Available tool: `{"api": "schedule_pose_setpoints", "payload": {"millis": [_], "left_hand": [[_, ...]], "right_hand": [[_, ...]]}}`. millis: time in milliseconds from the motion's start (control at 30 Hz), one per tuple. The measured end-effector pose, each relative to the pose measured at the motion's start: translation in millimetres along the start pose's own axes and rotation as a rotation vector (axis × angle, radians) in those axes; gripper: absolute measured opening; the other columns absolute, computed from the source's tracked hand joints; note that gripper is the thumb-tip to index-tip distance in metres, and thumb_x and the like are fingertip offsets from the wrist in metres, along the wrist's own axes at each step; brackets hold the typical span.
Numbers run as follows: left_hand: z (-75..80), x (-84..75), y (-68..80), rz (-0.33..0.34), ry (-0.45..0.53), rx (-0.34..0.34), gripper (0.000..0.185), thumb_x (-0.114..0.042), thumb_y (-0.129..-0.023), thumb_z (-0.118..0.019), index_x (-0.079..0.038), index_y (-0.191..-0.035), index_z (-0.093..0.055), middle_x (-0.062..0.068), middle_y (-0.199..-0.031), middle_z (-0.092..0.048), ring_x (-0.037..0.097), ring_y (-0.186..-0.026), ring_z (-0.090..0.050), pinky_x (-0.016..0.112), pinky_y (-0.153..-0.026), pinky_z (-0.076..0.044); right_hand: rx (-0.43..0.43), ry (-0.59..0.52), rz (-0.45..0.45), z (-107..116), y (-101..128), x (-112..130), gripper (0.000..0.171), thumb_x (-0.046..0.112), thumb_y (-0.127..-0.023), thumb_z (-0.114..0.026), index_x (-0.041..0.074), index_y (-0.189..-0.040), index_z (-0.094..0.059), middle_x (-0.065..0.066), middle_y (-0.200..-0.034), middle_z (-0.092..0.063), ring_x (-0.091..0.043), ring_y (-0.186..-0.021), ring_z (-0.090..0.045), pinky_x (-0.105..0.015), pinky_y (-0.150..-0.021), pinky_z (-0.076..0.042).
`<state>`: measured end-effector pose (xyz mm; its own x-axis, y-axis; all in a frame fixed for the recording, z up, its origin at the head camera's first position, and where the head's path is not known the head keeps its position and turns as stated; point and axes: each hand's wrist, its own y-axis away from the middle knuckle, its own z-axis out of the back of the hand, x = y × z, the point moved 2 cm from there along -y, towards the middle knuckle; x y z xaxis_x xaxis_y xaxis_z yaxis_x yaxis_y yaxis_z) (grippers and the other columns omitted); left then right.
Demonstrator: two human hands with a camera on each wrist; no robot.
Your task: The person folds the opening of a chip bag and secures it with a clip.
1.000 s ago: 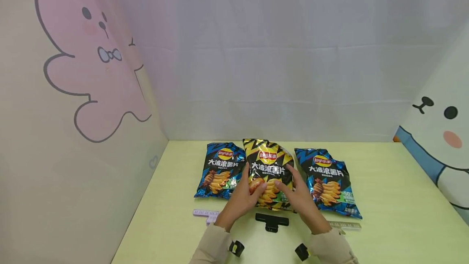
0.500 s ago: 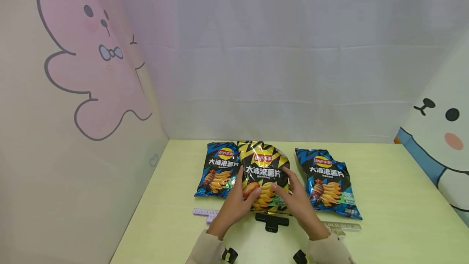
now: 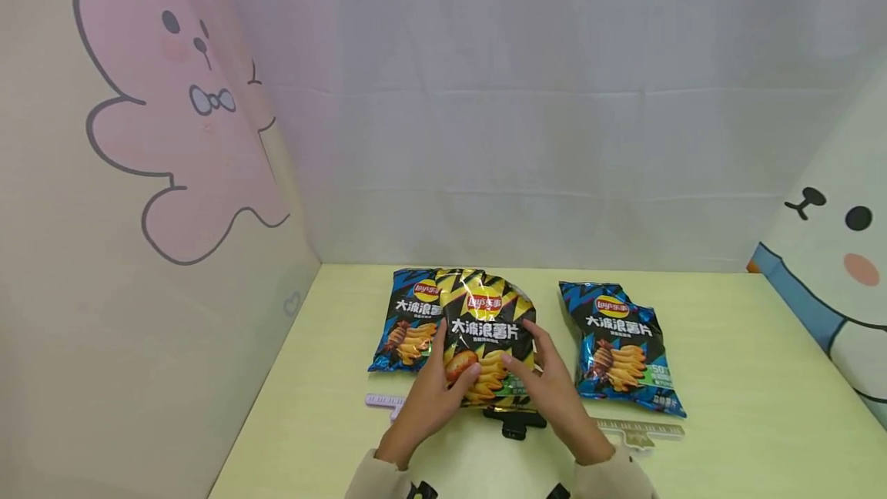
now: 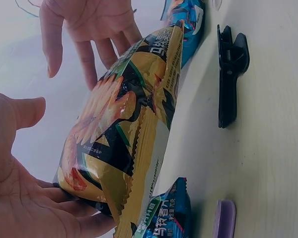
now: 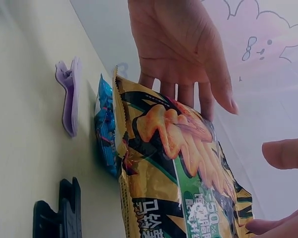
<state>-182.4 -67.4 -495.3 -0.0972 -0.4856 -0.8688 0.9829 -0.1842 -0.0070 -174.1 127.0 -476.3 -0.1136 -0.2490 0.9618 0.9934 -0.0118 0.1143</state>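
- I see both hands on the yellow chip bag (image 3: 487, 345): left hand (image 3: 431, 395) grips its left edge with fingers curled under, right hand (image 3: 550, 387) presses the right side with fingers fairly straight.
- Since a second ago the bag has slid left and a bit toward me. It now overlaps the left blue chip bag (image 3: 407, 322); before there was only a slight overlap at the edge.
- The bag's bottom edge now covers the top of the black clip (image 3: 514, 423), which showed whole before.
- Wrist views: the bag stands tilted on its lower seam, not flat on the desk (image 3: 748, 406).
- Purple clip (image 3: 383, 402) and clear clip (image 3: 640, 431) unmoved.
- Right blue chip bag (image 3: 621, 345) unmoved; the gap to the yellow bag has widened.
- My read: the bag is being repositioned or lifted, not yet clipped.
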Motion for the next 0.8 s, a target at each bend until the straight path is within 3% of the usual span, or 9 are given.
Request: {"api": "schedule_pose_setpoints", "payload": {"millis": [200, 433, 800], "left_hand": [[3.6, 1.2, 6.0, 0.015, -0.001, -0.001, 0.091, -0.054, -0.098, -0.058, -0.019, -0.164, -0.004, 0.021, -0.163, -0.033, 0.047, -0.142, -0.044, 0.067, -0.111, -0.039], [8.7, 0.6, 14.6, 0.052, 0.0, -0.015, 0.094, -0.056, -0.096, -0.059, -0.025, -0.164, -0.002, 0.018, -0.167, -0.024, 0.047, -0.147, -0.036, 0.067, -0.113, -0.036], [18.0, 5.9, 30.9, 0.019, 0.052, -0.061, 0.091, -0.049, -0.097, -0.061, -0.021, -0.164, -0.005, 0.017, -0.167, -0.025, 0.045, -0.145, -0.041, 0.065, -0.112, -0.039]], "right_hand": [[-0.007, 0.043, 0.035, -5, 8, 1, 0.074, 0.034, -0.098, -0.066, 0.017, -0.158, -0.027, -0.021, -0.164, -0.027, -0.055, -0.145, -0.032, -0.068, -0.114, -0.034], [-0.052, 0.014, 0.076, -10, 17, 4, 0.068, 0.031, -0.098, -0.066, 0.022, -0.156, -0.031, -0.018, -0.168, -0.021, -0.053, -0.143, -0.037, -0.069, -0.113, -0.034], [-0.041, -0.091, 0.104, -19, 24, 7, 0.063, 0.02, -0.099, -0.065, 0.016, -0.154, -0.035, -0.02, -0.167, -0.023, -0.039, -0.133, -0.052, -0.049, -0.105, -0.046]]}}
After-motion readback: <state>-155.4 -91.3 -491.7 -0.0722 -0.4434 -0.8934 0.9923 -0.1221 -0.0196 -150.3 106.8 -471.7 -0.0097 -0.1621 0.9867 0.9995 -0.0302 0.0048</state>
